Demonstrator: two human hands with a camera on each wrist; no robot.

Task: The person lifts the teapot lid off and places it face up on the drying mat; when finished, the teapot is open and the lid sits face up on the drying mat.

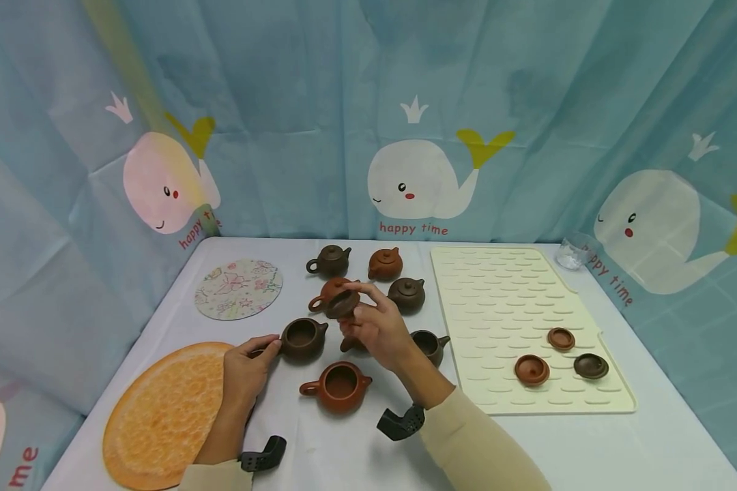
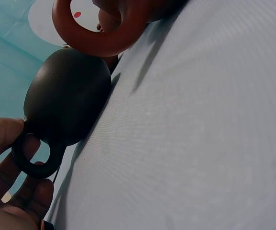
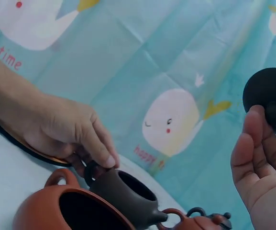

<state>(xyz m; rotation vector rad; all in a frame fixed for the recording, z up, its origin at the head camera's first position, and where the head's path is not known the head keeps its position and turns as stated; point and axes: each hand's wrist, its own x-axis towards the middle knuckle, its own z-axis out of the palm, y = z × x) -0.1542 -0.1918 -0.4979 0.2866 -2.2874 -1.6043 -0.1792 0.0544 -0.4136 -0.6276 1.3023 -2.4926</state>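
My left hand pinches the looped handle of a dark brown teapot, which stands lidless on the white table. Its rounded dark body also shows in the left wrist view, with thumb and fingers at the handle. Raised above the teapots, my right hand holds a dark lid by its knob, the hollow underside towards the head camera. In front is an open reddish-brown teapot. Another open dark teapot is partly hidden by the right wrist, and a brown teapot lies mostly behind that hand.
Lidded teapots stand behind, dark and reddish among them. On the cream mat at right lie two reddish lids and a dark lid. A clear cup, a floral round mat and a pizza-patterned mat flank them.
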